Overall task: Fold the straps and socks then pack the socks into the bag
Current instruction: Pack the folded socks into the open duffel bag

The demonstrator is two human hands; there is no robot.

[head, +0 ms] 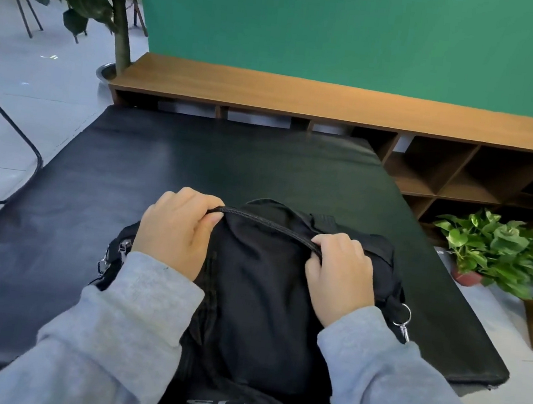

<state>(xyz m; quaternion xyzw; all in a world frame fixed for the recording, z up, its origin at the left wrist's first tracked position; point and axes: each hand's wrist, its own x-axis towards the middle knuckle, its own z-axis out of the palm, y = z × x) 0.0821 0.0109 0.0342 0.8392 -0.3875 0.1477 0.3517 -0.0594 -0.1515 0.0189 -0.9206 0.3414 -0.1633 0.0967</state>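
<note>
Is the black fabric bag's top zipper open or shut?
Shut: black fabric bag's zipper runs unbroken between left hand and right hand.

Bag point(260, 277) matt black cloth, metal clips point(402, 322); mat point(196, 160) smooth, faintly glossy; shelf point(304, 94) wood.

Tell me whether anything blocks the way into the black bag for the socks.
The zipper along the top of the black bag looks closed, so the opening is barred. The left hand and right hand both grip that edge. No socks are visible.

hands point(254, 250) pinch zipper point(269, 223) | bag point(261, 294) (black) on mat point(197, 157)
</note>
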